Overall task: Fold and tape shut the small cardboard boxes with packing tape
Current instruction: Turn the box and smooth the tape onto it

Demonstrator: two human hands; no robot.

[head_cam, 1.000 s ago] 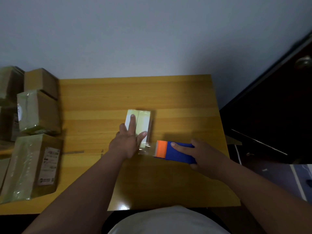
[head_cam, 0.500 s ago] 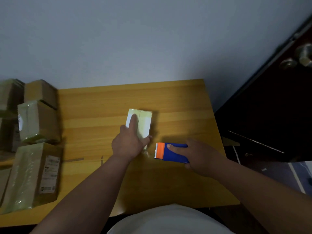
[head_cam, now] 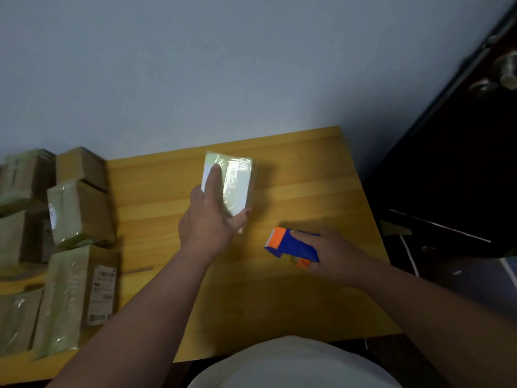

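A small cardboard box (head_cam: 237, 182), its top shiny with clear tape, is tilted up off the yellow wooden table (head_cam: 307, 169) near its middle. My left hand (head_cam: 212, 217) holds it, fingers laid along the top and thumb curled round the near end. To the right, my right hand (head_cam: 333, 253) grips a blue and orange tape dispenser (head_cam: 291, 245), held just over the table. A loose end of tape hangs from the box's near end.
Several taped cardboard boxes (head_cam: 81, 211) are stacked along the table's left side, one with a white label (head_cam: 102, 295). A dark door (head_cam: 461, 163) with a metal knob stands at the right. The pale wall runs behind the table.
My left hand has raised the box's near end and shifted it away from me. The dispenser has come apart from the box and moved right and toward me.
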